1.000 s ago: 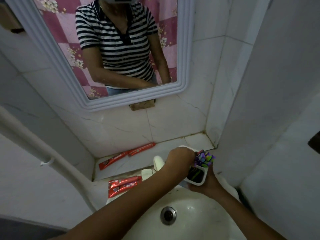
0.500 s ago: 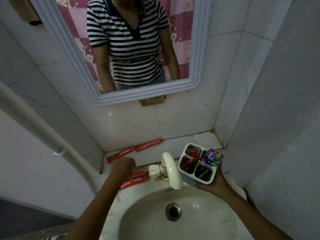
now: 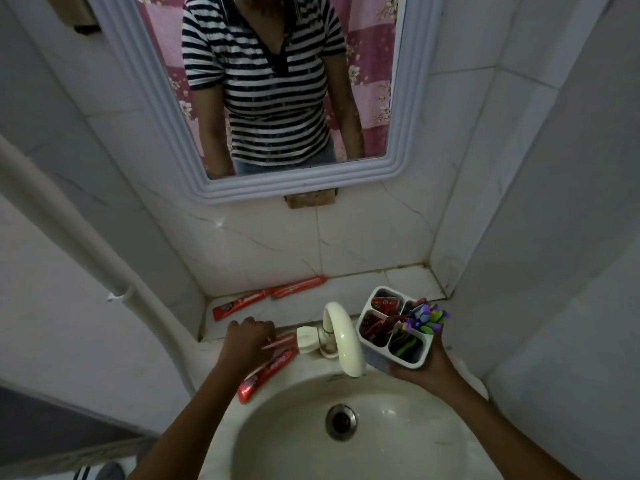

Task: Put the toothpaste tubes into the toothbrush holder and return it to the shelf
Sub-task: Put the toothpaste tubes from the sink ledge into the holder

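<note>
My right hand [image 3: 427,370] holds a white toothbrush holder [image 3: 377,356] from below, to the right of the tap. Its compartments hold red toothpaste tubes [image 3: 382,304] and several purple and green toothbrushes [image 3: 427,318]. My left hand [image 3: 247,339] rests on two red toothpaste tubes [image 3: 268,368] lying on the basin rim left of the tap, fingers curled over their upper ends. Two more red tubes [image 3: 239,304] [image 3: 299,286] lie end to end on the tiled shelf [image 3: 349,289] against the back wall.
A cream tap [image 3: 341,336] arches over the white basin [image 3: 398,441] between my hands. A framed mirror [image 3: 277,188] hangs above the shelf. A white pipe [image 3: 86,251] runs down the left wall. Tiled walls close in on the right.
My left hand left the holder, moved left past the tap and came down on the two tubes on the basin rim. The holder stayed in my right hand.
</note>
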